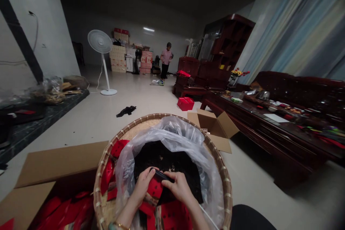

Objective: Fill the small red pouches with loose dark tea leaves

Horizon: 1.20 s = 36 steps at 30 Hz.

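Note:
My left hand (pixel 144 186) and my right hand (pixel 177 186) are closed around a dark, elongated thing (pixel 161 175) between them, its exact kind unclear. Just below it, a red packet with dark spots (pixel 155 188) shows between my hands; I cannot tell whether the two are joined. Both hands are over a clear plastic bag (pixel 125 170) lining part of a round woven bamboo basket (pixel 227 187). Dark, loose material (pixel 175 158) fills the bag. More red packets (pixel 172 215) lie under my wrists, and others (pixel 107 172) sit along the basket's left side.
An open cardboard box (pixel 61 160) with red packets stands at left, another cardboard box (pixel 215 129) at right. Beyond are a white fan (pixel 105 72), a black cloth-like item (pixel 126 111), a red box (pixel 185 103), a dark wooden table (pixel 256 122) and a standing person (pixel 166 59).

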Motion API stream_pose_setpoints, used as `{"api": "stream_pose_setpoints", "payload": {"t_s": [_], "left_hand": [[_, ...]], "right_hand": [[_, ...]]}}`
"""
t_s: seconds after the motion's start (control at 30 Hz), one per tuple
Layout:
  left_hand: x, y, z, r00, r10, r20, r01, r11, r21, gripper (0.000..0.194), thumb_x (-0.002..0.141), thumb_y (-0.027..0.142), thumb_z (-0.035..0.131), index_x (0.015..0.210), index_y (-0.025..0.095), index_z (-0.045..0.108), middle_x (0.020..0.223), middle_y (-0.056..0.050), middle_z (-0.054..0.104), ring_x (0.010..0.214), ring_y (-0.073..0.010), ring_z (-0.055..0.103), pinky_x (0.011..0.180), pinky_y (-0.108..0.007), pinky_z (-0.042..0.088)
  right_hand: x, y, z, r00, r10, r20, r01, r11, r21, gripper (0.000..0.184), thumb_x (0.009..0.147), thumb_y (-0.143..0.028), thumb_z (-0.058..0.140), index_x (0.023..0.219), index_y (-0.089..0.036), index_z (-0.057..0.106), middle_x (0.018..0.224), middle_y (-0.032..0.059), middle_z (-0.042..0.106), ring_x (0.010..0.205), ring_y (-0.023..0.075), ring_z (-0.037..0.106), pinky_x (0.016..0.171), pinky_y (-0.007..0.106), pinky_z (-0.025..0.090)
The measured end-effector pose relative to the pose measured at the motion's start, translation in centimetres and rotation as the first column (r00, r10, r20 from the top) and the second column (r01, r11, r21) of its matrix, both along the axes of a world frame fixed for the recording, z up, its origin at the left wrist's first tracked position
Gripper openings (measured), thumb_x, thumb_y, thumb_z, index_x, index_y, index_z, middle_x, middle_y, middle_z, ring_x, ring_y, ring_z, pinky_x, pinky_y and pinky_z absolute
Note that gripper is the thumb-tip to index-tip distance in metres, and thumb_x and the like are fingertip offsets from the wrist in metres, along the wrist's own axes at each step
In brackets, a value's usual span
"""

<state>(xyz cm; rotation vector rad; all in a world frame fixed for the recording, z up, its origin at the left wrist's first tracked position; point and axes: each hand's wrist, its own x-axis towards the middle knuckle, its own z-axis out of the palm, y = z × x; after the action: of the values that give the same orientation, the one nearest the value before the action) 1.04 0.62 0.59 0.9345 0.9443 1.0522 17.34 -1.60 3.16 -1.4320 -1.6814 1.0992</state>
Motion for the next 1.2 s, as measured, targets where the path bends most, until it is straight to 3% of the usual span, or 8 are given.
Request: {"api": "stream_pose_setpoints", "payload": {"t_s": [0.33, 0.53, 0.67, 0.87, 0.93, 1.0, 1.1, 1.2], "left_hand": [[-0.4, 0.0, 0.4, 0.983, -0.165, -0.073, 0.16, 0.984, -0.076, 0.051, 0.062, 0.048, 0.072, 0.097, 0.013, 0.063, 0.08, -0.006, 0.07, 0.071, -0.0184, 0.064, 0.069, -0.028, 0.049], [-0.6, -0.3, 0.4, 0.966, -0.221, -0.137, 0.211, 0.974, -0.084, 0.04, 0.06, 0.04, 0.075, 0.086, 0.012, 0.064, 0.073, -0.005, 0.069, 0.066, -0.0173, 0.064, 0.058, -0.024, 0.048], [-0.5, -0.3, 0.5, 0.986, -0.161, -0.042, 0.155, 0.981, -0.12, 0.044, 0.061, 0.044, 0.074, 0.091, 0.014, 0.061, 0.076, -0.005, 0.068, 0.063, -0.0175, 0.065, 0.056, -0.026, 0.051], [-0.2, -0.2, 0.5, 0.999, 0.038, 0.029, -0.033, 0.986, -0.161, 0.042, 0.061, 0.051, 0.071, 0.081, 0.015, 0.06, 0.062, -0.001, 0.065, 0.051, -0.0138, 0.06, 0.051, -0.024, 0.048], [-0.1, -0.1, 0.4, 0.998, 0.055, 0.027, -0.05, 0.986, -0.158, 0.042, 0.059, 0.049, 0.073, 0.079, 0.014, 0.061, 0.062, -0.001, 0.065, 0.052, -0.0136, 0.06, 0.053, -0.024, 0.048], [-0.1, -0.1, 0.3, 0.999, 0.053, 0.003, -0.052, 0.989, -0.14, 0.042, 0.055, 0.047, 0.076, 0.078, 0.014, 0.064, 0.066, -0.002, 0.067, 0.057, -0.0142, 0.061, 0.056, -0.025, 0.049], [0.0, -0.1, 0.2, 0.997, 0.043, -0.063, -0.05, 0.993, -0.106, 0.039, 0.053, 0.045, 0.077, 0.072, 0.013, 0.066, 0.065, -0.001, 0.066, 0.057, -0.0135, 0.059, 0.056, -0.023, 0.046], [0.1, -0.2, 0.1, 0.995, 0.056, -0.085, -0.064, 0.994, -0.089, 0.037, 0.055, 0.046, 0.075, 0.066, 0.012, 0.065, 0.057, 0.001, 0.061, 0.051, -0.0106, 0.053, 0.05, -0.021, 0.041]], "right_hand": [[0.4, 0.3, -0.6, 0.997, -0.081, -0.004, 0.081, 0.997, -0.011, 0.022, 0.069, -0.032, 0.065, 0.084, -0.019, 0.074, 0.074, 0.0009, 0.07, 0.072, 0.0207, 0.061, 0.063, 0.026, 0.042], [2.1, 1.6, -1.1, 0.965, -0.186, -0.185, 0.138, 0.96, -0.244, 0.056, 0.069, -0.05, 0.061, 0.11, -0.012, 0.063, 0.074, 0.0043, 0.066, 0.048, 0.0107, 0.05, 0.042, 0.021, 0.034], [4.6, 2.1, -1.3, 0.954, -0.27, 0.131, 0.28, 0.958, -0.058, 0.052, 0.068, -0.044, 0.065, 0.112, -0.015, 0.063, 0.097, 0.0101, 0.068, 0.077, 0.0213, 0.062, 0.06, 0.027, 0.045], [6.2, 1.4, -1.9, 0.718, -0.326, 0.615, 0.284, 0.944, 0.168, 0.045, 0.072, -0.031, 0.066, 0.114, -0.016, 0.062, 0.108, 0.0134, 0.064, 0.102, 0.0291, 0.055, 0.084, 0.033, 0.04], [5.2, 1.2, -1.7, 0.727, -0.366, 0.581, 0.282, 0.931, 0.233, 0.038, 0.077, -0.032, 0.06, 0.112, -0.016, 0.062, 0.109, 0.014, 0.064, 0.101, 0.0278, 0.055, 0.085, 0.033, 0.04], [3.4, 1.1, -1.3, 0.831, -0.358, 0.426, 0.26, 0.927, 0.271, 0.034, 0.083, -0.036, 0.053, 0.109, -0.016, 0.064, 0.105, 0.0122, 0.065, 0.096, 0.0238, 0.057, 0.082, 0.031, 0.041], [0.2, 1.1, -1.1, 0.968, -0.202, 0.148, 0.17, 0.964, 0.205, 0.03, 0.077, -0.042, 0.061, 0.094, -0.018, 0.067, 0.087, 0.0055, 0.068, 0.075, 0.0174, 0.059, 0.068, 0.025, 0.044], [-2.0, 1.3, -1.3, 0.979, -0.201, 0.016, 0.198, 0.975, 0.1, 0.027, 0.072, -0.043, 0.065, 0.064, -0.016, 0.066, 0.06, 0.001, 0.063, 0.056, 0.0127, 0.053, 0.053, 0.022, 0.039]]}}
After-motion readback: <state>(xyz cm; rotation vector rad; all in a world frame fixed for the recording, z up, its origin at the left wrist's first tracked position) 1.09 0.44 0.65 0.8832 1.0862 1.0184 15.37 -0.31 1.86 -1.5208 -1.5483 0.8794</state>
